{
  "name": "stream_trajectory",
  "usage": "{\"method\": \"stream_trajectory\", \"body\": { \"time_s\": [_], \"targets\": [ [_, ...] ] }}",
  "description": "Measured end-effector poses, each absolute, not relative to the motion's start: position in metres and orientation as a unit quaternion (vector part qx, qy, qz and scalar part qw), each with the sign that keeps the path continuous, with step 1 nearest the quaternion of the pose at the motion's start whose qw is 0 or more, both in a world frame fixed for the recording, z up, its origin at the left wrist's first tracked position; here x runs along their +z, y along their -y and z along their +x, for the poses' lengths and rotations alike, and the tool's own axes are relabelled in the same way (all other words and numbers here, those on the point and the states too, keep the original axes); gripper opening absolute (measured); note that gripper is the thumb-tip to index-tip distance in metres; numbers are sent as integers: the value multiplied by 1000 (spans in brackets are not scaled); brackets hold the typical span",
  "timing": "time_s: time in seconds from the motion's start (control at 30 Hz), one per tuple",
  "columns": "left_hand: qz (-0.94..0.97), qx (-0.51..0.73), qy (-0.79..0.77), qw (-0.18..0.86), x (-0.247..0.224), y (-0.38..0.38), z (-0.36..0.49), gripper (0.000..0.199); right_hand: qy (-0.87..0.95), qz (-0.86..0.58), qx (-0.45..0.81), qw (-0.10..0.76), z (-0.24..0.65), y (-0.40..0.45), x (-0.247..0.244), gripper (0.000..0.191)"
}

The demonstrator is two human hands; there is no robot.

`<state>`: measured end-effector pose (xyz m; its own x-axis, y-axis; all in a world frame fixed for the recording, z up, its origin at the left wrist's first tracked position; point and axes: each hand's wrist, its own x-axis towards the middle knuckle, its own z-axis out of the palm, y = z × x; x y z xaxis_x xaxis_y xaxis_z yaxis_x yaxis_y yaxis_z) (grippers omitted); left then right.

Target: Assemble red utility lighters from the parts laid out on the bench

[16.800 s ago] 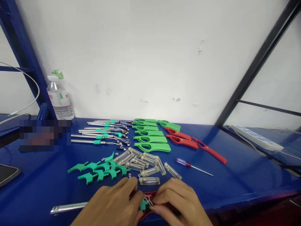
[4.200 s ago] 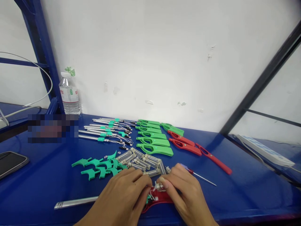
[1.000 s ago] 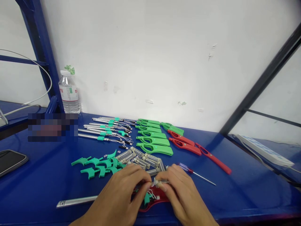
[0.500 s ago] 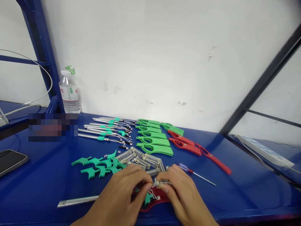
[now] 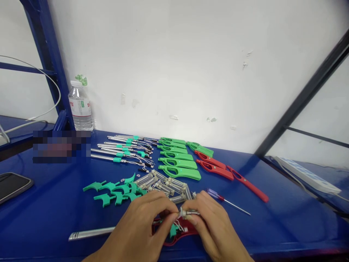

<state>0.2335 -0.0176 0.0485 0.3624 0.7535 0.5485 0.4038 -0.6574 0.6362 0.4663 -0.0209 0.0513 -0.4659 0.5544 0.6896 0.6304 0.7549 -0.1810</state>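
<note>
Right hand (image 5: 215, 225) clamped on clear cylinder (image 5: 188, 212), left hand (image 5: 144, 227) pinching its end, screwdriver (image 5: 218, 195) beside.

A person's left hand (image 5: 145, 225) and right hand (image 5: 214, 223) are both bare down to the lower edge of the view (the right hand's thumbnail (image 5: 192, 219) shows, slightly blurred).

Bright, even light; faint sheen, slight wide-angle stretching at edges.

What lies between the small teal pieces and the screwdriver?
A pile of clear tubes and part of the right hand, seen in the head view.
</note>
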Motion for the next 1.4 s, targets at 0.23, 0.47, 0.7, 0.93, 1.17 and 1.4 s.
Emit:
{"method": "stream_trajectory", "body": {
  "time_s": [0.23,0.47,0.7,0.93,1.17,1.4],
  "targets": [
    [799,435,-360,207,51,19,234,26,855,-340,-30,390,466,22,51,40],
    [800,430,-359,214,48,16,232,23,854,-354,-1,383,470,22,46,37],
    [789,440,-378,201,44,16,229,21,839,-374,-14,394,472,24,42,28],
    [809,417,-388,147,55,14,215,29,832,-415,-50,366,478,25,33,24],
    [856,260,-411,173,61,5,180,30,830,-445,28,335,485,26,29,21],
    [820,22,-518,244,91,10,188,28,844,-413,94,329,481,24,40,11]
  ]
}}
